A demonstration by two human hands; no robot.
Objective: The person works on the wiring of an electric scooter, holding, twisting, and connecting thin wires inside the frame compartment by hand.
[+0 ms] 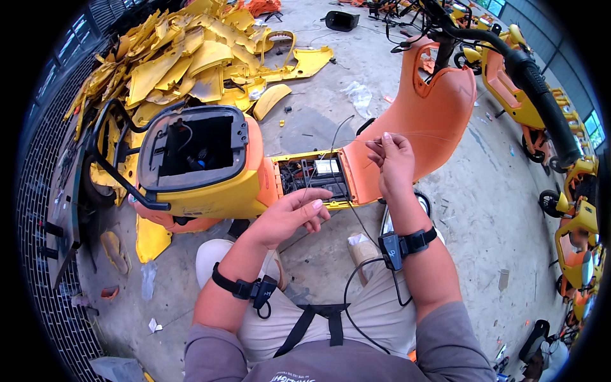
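Observation:
An orange and yellow scooter body point(248, 197) lies across my view, with an open floorboard compartment point(299, 175) holding wiring and a pale label. My right hand point(391, 159) is raised over the orange front panel point(433, 127), its fingertips pinched on a thin, pale strand that trails to both sides. My left hand point(293, 216) is at the compartment's near edge, fingers apart and loosely curved, with nothing visible in it. A dark cable point(361, 223) runs down between my hands. The open seat bucket point(203, 165) is to the left.
A heap of yellow panels point(178, 57) fills the back left. Yellow scooters point(503, 83) line the right side, and a black handlebar grip point(541, 102) hangs over the upper right. Scraps point(359, 95) lie on the concrete floor. A dark brick-like grid point(48, 216) edges the left.

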